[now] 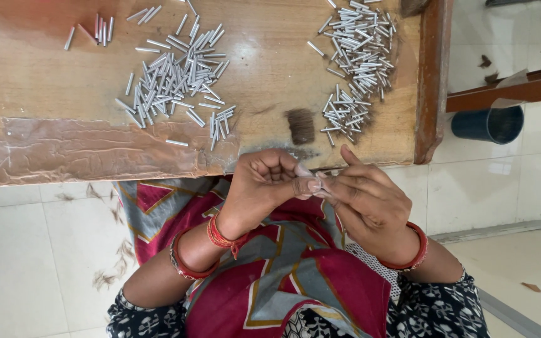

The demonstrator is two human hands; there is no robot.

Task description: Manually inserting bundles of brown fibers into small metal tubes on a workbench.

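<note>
My left hand [264, 188] and my right hand [370, 200] meet fingertip to fingertip just below the front edge of the wooden table [45, 75]. Together they pinch a small thin pale piece [322, 182], mostly hidden by the fingers; it looks like one of the short silver tubes. A dark tuft of hair [300, 126] lies on the table right above my hands. One heap of silver tubes [176, 78] lies to the left of the tuft, and a second heap [355, 62] to its right.
A few tubes [98, 30], some pinkish, lie at the table's far left. Wrinkled brown tape [82, 150] covers the front edge. A blue bucket [488, 124] stands on the tiled floor at right under a wooden rail [508, 91]. Hair strands [114, 269] litter the floor.
</note>
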